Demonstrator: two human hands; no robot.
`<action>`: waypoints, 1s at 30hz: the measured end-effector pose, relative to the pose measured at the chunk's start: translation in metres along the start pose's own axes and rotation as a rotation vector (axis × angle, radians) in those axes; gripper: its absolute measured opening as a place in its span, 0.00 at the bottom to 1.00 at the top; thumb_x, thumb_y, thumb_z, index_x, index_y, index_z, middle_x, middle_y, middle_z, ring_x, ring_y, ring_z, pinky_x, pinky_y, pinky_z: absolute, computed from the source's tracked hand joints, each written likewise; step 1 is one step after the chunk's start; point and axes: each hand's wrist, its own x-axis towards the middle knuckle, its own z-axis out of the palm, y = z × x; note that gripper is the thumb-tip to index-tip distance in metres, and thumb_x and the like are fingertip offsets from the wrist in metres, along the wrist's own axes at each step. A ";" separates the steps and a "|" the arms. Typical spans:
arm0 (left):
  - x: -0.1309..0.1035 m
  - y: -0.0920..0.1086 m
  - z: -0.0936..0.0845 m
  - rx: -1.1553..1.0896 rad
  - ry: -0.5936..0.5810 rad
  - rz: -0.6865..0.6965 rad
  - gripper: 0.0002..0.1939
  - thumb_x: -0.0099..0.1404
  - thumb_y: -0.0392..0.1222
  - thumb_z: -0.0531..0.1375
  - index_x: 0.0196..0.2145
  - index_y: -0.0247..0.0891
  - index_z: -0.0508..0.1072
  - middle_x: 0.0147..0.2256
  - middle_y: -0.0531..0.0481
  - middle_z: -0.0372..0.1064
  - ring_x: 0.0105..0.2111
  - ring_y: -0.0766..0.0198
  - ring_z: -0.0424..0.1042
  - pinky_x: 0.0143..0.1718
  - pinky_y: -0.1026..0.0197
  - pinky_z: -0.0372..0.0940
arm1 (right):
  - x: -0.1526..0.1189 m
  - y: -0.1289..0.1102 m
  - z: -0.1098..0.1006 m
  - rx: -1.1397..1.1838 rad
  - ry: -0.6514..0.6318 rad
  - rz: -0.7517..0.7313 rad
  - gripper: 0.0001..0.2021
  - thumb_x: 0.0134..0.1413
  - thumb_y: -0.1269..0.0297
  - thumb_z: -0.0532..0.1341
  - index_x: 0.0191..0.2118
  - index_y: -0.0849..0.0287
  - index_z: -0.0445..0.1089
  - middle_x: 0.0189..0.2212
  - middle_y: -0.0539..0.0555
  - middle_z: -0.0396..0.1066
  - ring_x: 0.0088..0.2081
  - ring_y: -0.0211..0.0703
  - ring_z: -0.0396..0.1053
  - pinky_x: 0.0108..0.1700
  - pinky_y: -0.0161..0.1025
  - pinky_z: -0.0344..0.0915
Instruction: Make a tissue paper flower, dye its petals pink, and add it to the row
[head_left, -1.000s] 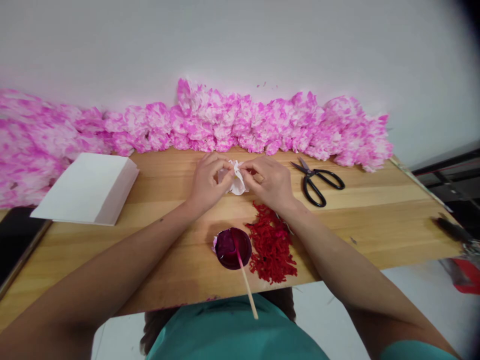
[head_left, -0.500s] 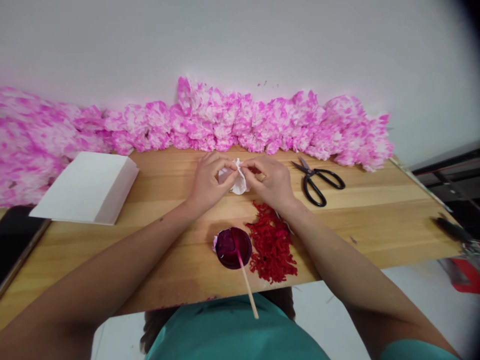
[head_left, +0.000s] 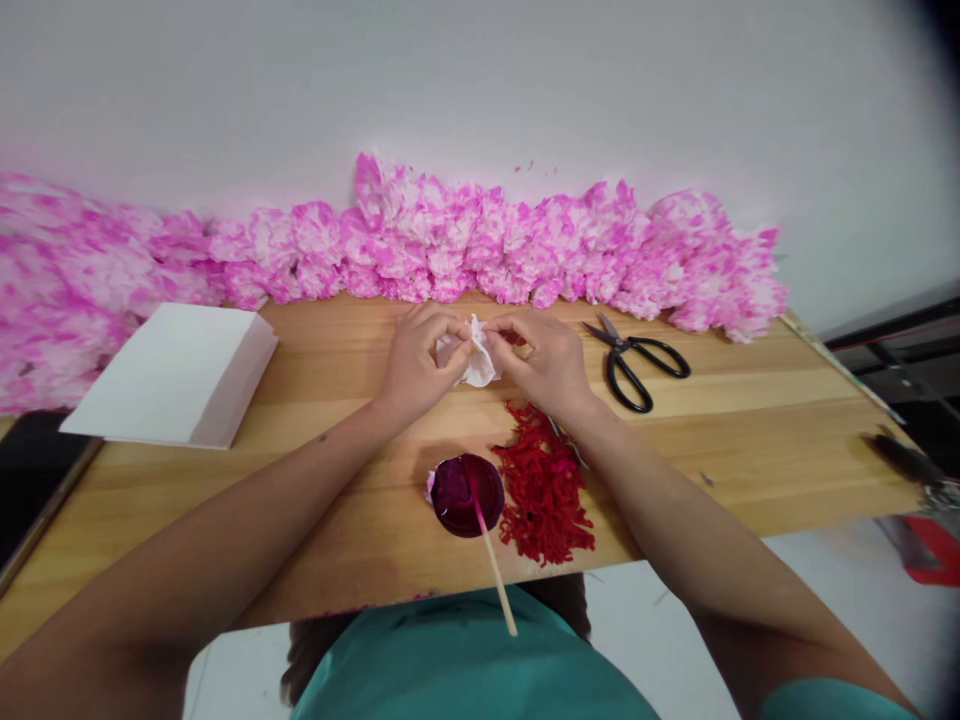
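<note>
Between my two hands is a small crumpled white paper flower [head_left: 480,368], held just above the wooden table [head_left: 330,360]. My left hand [head_left: 421,352] pinches its left side between thumb and fingers. On the other side, the thumb and forefinger of my right hand [head_left: 546,362] grip the paper. Part of the paper is hidden behind my fingers. Below my hands stands a small pot of dark magenta dye [head_left: 452,505] with a wooden stick [head_left: 495,575] leaning out over the table edge. Red crinkled strands [head_left: 546,495] lie beside it, under my right wrist.
Black-handled scissors [head_left: 634,358] lie to the right of my hands. A stack of white paper [head_left: 169,370] rests on the left, next to a dark phone-like slab [head_left: 37,480]. Pink-and-white paper flowers [head_left: 480,240] line the back against the wall.
The white paper has opened out slightly between my fingertips, and my right hand has shifted a little to the right. Everything else stays in place.
</note>
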 end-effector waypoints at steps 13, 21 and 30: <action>0.000 -0.001 0.000 0.026 -0.010 -0.016 0.03 0.61 0.34 0.61 0.31 0.40 0.71 0.36 0.51 0.74 0.40 0.60 0.71 0.44 0.55 0.64 | 0.000 -0.002 -0.003 -0.008 -0.049 -0.085 0.07 0.63 0.63 0.60 0.37 0.55 0.76 0.31 0.51 0.77 0.35 0.43 0.72 0.39 0.40 0.64; 0.000 0.002 -0.001 0.113 -0.047 -0.004 0.03 0.62 0.36 0.62 0.31 0.41 0.71 0.38 0.50 0.74 0.41 0.58 0.71 0.47 0.53 0.63 | -0.001 -0.004 -0.003 -0.057 -0.063 -0.124 0.08 0.63 0.63 0.60 0.38 0.55 0.76 0.32 0.52 0.77 0.35 0.43 0.71 0.38 0.40 0.63; 0.000 0.003 -0.001 0.150 -0.035 -0.003 0.03 0.62 0.36 0.61 0.30 0.42 0.71 0.37 0.51 0.74 0.41 0.58 0.71 0.47 0.52 0.62 | 0.001 -0.014 -0.005 -0.230 -0.038 -0.166 0.10 0.64 0.66 0.57 0.35 0.56 0.76 0.29 0.54 0.76 0.33 0.44 0.69 0.35 0.41 0.60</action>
